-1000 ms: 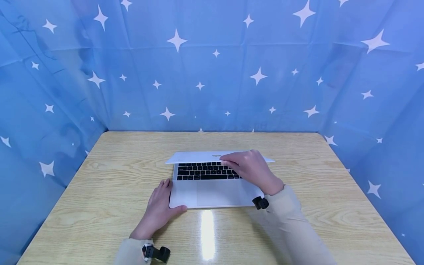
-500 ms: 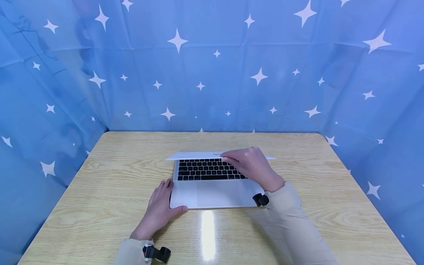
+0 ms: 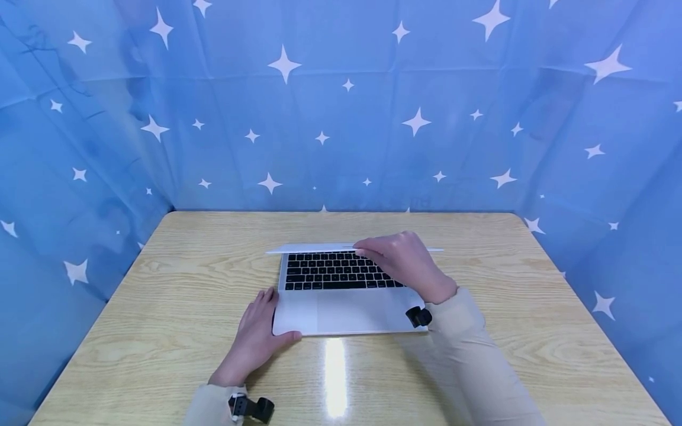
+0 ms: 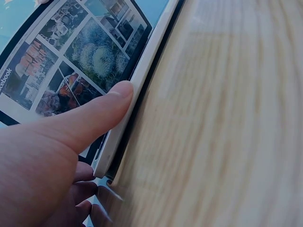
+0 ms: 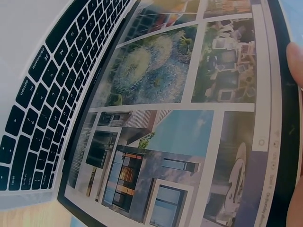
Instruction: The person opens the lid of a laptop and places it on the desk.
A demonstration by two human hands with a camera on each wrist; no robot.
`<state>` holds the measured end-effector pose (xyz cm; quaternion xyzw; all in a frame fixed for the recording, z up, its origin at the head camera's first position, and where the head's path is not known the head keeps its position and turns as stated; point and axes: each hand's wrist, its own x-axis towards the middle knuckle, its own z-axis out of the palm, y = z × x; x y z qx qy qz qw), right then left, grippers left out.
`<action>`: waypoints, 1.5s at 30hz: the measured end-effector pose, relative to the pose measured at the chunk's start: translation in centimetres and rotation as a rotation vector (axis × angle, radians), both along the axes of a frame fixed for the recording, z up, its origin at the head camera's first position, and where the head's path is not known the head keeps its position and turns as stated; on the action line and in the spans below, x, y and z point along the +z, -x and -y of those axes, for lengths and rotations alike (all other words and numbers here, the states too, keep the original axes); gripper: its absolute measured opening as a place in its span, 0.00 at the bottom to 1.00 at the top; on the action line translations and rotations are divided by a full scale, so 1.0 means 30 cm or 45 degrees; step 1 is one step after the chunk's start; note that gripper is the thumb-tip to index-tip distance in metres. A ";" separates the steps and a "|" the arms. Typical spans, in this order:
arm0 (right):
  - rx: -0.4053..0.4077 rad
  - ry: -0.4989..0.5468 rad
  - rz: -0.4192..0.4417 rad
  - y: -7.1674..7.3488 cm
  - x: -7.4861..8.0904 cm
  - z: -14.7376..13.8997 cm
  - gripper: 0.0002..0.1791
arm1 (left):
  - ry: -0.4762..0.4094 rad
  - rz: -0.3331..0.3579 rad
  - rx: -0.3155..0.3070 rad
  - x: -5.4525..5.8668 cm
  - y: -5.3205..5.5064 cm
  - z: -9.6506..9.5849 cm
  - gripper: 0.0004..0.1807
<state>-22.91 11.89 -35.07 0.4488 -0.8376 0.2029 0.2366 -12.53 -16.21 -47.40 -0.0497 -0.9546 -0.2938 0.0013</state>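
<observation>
A silver laptop [image 3: 351, 310] lies on the table with its lid [image 3: 309, 248] partly raised, seen almost edge-on in the head view. My right hand [image 3: 407, 266] pinches the lid's upper edge right of its middle. In the right wrist view, those fingers [image 5: 296, 61] sit at the border of the lit screen [image 5: 156, 118], which shows a grid of photos. My left hand [image 3: 258, 331] rests at the base's front left corner, its fingers along the side. The left thumb [image 4: 106, 106] lies against the front edge. The right hand covers part of the black keyboard [image 3: 335, 272].
Under the laptop is a light wood-grain table [image 3: 160, 307]. A blue curtain [image 3: 341, 118] with white stars stands behind it and at both sides. Each wrist wears a small black camera, the left one [image 3: 261, 408] near the table's front edge.
The lid has tilted further up and back, and more of the keyboard shows. My right hand has risen slightly with it, while my left hand has stayed at the corner.
</observation>
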 end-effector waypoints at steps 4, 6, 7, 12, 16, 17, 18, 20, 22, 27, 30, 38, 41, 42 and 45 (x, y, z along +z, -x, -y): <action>0.005 -0.011 0.011 0.007 0.009 0.001 0.08 | -0.003 0.001 -0.003 -0.002 -0.003 0.000 0.57; 0.004 -0.013 0.023 0.012 0.012 0.001 0.08 | -0.008 0.003 -0.006 -0.005 -0.002 0.000 0.57; 0.005 -0.015 0.029 0.014 0.014 0.002 0.08 | -0.008 0.005 -0.006 -0.008 -0.002 0.001 0.57; 0.007 -0.035 0.044 0.025 0.023 0.002 0.09 | 0.007 0.009 -0.007 -0.021 0.002 0.007 0.58; 0.005 -0.053 0.056 0.029 0.036 0.004 0.09 | 0.003 0.006 -0.007 -0.026 0.004 0.010 0.58; 0.002 -0.060 0.058 0.031 0.038 0.004 0.09 | 0.003 0.007 -0.008 -0.026 0.004 0.010 0.58; -0.001 -0.065 0.059 0.032 0.042 0.005 0.09 | 0.006 0.009 -0.007 -0.026 0.003 0.010 0.58; -0.007 -0.074 0.062 0.036 0.047 0.005 0.09 | 0.003 0.014 -0.007 -0.023 0.003 0.009 0.58; -0.008 -0.080 0.075 0.042 0.050 0.005 0.10 | -0.001 0.024 -0.006 -0.022 0.002 0.008 0.58; -0.010 -0.079 0.119 0.059 0.054 0.003 0.11 | -0.014 0.020 -0.003 -0.016 0.002 0.007 0.57; -0.014 -0.081 0.154 0.068 0.057 0.001 0.11 | -0.014 0.005 -0.006 -0.012 0.001 0.006 0.57; -0.048 -0.129 0.241 0.087 0.084 -0.002 0.12 | -0.025 0.001 -0.005 -0.002 0.003 0.001 0.57; -0.068 -0.137 0.299 0.098 0.096 0.000 0.14 | -0.025 0.011 -0.005 -0.001 0.004 0.002 0.57; -0.073 -0.141 0.313 0.101 0.099 0.002 0.14 | -0.022 0.012 -0.006 -0.001 0.004 0.003 0.57; -0.078 -0.151 0.328 0.106 0.107 0.006 0.15 | -0.016 0.011 -0.008 0.000 0.003 0.008 0.57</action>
